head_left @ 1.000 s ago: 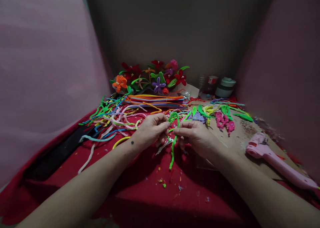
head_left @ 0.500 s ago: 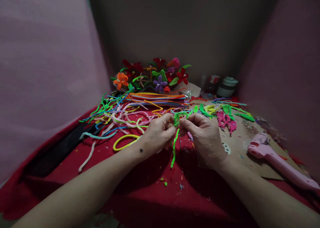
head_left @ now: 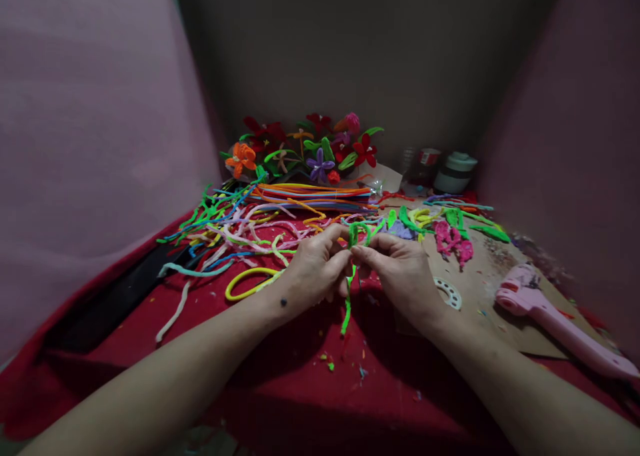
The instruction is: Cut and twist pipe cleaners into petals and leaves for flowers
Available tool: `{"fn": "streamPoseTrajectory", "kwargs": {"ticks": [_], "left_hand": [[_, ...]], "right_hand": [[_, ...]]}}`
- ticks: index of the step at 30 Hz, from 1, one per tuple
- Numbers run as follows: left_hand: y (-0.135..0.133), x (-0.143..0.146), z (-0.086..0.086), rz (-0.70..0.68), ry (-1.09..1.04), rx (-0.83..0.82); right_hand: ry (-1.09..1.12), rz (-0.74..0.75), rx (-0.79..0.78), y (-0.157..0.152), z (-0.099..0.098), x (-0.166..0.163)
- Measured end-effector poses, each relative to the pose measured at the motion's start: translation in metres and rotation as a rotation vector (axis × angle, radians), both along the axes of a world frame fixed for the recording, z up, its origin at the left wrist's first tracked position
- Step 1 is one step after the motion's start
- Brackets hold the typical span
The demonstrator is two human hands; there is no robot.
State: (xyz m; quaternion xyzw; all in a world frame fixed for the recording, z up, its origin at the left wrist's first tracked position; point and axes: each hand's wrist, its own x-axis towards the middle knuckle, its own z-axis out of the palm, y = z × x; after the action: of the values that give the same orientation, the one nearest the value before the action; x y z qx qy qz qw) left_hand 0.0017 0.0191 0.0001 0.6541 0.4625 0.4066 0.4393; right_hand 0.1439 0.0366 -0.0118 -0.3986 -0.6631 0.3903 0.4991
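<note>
Between my two hands is a green pipe cleaner [head_left: 346, 313], bent into loops at the top, with one tail hanging down over the red cloth. My left hand [head_left: 320, 259] pinches it between thumb and fingers from the left. From the right, my right hand [head_left: 400, 266] closes thumb and finger on it, fingertips nearly touching those of the left. A thin dark wire or stem shows beside the hanging tail. The fingers partly hide the looped part.
Loose pipe cleaners [head_left: 240, 233] spread at left, near a yellow ring [head_left: 250, 284]. Behind them lies a bundle of pipe cleaners [head_left: 315, 195], then fuzzy flowers [head_left: 320, 166]. At right, cardboard [head_left: 480, 296] carries pink petals [head_left: 453, 241] and a pink handled tool [head_left: 555, 319]. A lidded jar [head_left: 456, 173] stands behind.
My right hand has turned slightly and moved a little left and down, closer to the left fingertips. More of the white perforated piece and a purple piece behind it now show.
</note>
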Motion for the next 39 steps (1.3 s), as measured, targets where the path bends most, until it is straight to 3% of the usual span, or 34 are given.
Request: {"fn": "streamPoseTrajectory", "kwargs": {"ticks": [3, 11, 23, 27, 31, 39], "left_hand": [[0.002, 0.000, 0.001, -0.017, -0.091, -0.025], [0.001, 0.001, 0.008, -0.013, -0.178, -0.045], [0.001, 0.001, 0.012, -0.060, -0.171, -0.101], [0.001, -0.001, 0.012, -0.047, -0.172, -0.112], [0.001, -0.001, 0.011, -0.073, -0.130, -0.142], [0.001, 0.001, 0.014, -0.099, -0.046, -0.273]], "right_hand": [[0.032, 0.080, -0.123, 0.002, 0.004, 0.001], [-0.059, 0.072, -0.052, 0.003, 0.004, 0.003], [0.153, 0.369, -0.308, 0.013, 0.006, 0.008], [0.334, 0.335, -0.361, 0.015, 0.009, 0.008], [0.463, 0.425, -0.460, 0.014, 0.008, 0.006], [0.483, 0.330, -0.479, 0.013, 0.001, 0.003]]}}
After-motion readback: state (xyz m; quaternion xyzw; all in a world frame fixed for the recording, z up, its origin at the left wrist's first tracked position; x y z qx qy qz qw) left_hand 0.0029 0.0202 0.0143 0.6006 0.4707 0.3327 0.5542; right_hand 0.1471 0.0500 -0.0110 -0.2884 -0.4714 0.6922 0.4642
